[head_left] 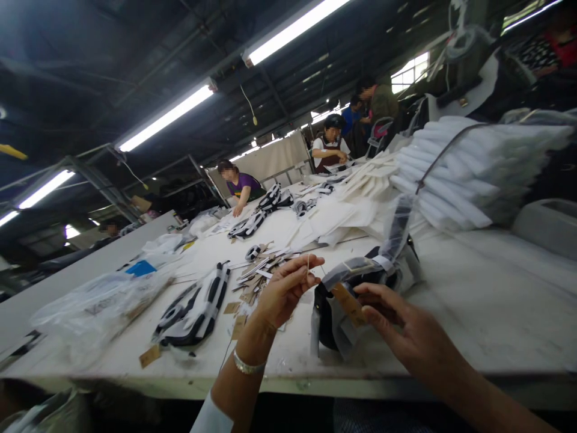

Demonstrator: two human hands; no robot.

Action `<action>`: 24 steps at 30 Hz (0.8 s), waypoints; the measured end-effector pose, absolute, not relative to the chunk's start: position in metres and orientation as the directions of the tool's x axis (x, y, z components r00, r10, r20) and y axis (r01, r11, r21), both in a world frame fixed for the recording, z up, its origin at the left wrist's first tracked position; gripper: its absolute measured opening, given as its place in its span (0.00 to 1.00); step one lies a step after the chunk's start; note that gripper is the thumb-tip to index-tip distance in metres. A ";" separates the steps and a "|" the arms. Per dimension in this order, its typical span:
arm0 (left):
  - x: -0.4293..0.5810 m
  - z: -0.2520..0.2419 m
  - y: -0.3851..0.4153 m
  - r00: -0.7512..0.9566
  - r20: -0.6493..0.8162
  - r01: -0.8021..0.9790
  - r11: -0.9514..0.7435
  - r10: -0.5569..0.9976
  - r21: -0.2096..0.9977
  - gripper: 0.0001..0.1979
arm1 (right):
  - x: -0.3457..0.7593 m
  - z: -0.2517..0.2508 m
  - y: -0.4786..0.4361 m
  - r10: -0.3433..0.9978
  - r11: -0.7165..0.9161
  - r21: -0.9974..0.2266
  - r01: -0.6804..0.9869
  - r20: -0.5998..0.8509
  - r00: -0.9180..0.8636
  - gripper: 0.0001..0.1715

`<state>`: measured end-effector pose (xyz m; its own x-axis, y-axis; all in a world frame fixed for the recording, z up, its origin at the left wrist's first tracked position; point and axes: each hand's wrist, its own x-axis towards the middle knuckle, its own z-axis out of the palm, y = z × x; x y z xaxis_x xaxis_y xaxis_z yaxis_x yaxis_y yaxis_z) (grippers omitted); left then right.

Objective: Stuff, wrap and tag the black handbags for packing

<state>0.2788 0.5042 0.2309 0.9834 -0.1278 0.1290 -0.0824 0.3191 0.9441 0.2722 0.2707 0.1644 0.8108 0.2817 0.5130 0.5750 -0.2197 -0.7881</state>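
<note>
My left hand [285, 288], with a bracelet on its wrist, is closed in a pinch on a thin pale string [308, 263]. Between the thumb and fingers of my right hand [396, 319] is a brown cardboard tag [348, 304]. Behind the tag, a black bag [328, 328] rests on the table with its strap [399, 225] wrapped in translucent material. Whether the string joins the tag cannot be made out. Left of my left hand lies a black-and-white bag [198, 328] with a brown tag [149, 356] at its near end.
Loose brown tags [256, 282] are piled mid-table. Clear plastic bags [99, 307] lie left. White sheets [347, 213] and a strapped stack of white padding [455, 168] stand at the back right. Several people work farther off, one in a purple top [247, 182].
</note>
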 end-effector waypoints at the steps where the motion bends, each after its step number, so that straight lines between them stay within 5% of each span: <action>1: 0.278 0.231 0.503 0.984 0.121 -0.076 0.302 -0.133 0.950 0.15 | 0.273 0.163 0.272 0.296 -0.192 -0.788 0.584 0.521 0.801 0.15; 5: 0.276 0.233 0.500 0.981 0.115 -0.071 0.267 -0.154 0.961 0.16 | 0.276 0.156 0.275 0.404 -0.031 -0.690 0.723 0.653 0.640 0.26; 8: 0.277 0.233 0.499 0.979 0.118 -0.070 0.268 -0.168 0.961 0.17 | 0.281 0.156 0.276 0.467 -0.055 -0.455 0.889 0.775 0.426 0.33; 14: 0.281 0.232 0.497 0.986 0.118 -0.085 0.246 -0.122 0.965 0.17 | 0.294 0.170 0.278 0.457 -0.221 -0.084 0.972 0.871 0.179 0.16; 16: 0.284 0.229 0.496 0.988 0.120 -0.094 0.235 -0.099 0.967 0.16 | 0.296 0.177 0.280 0.420 -0.184 -0.143 0.972 0.883 0.209 0.12; 21: 0.292 0.221 0.494 0.982 0.166 -0.146 0.193 -0.093 0.970 0.22 | 0.298 0.197 0.288 0.289 -0.126 -0.531 0.838 0.788 0.544 0.06; 24: 0.293 0.220 0.494 0.970 0.221 -0.204 0.160 -0.100 0.966 0.25 | 0.300 0.207 0.294 0.292 -0.200 -0.598 0.776 0.720 0.630 0.07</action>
<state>0.2931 0.4937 0.2199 0.9700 -0.1005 0.2212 -0.2037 0.1597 0.9659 0.3002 0.2939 0.2073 0.6300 0.2918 0.7197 0.7760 -0.1999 -0.5982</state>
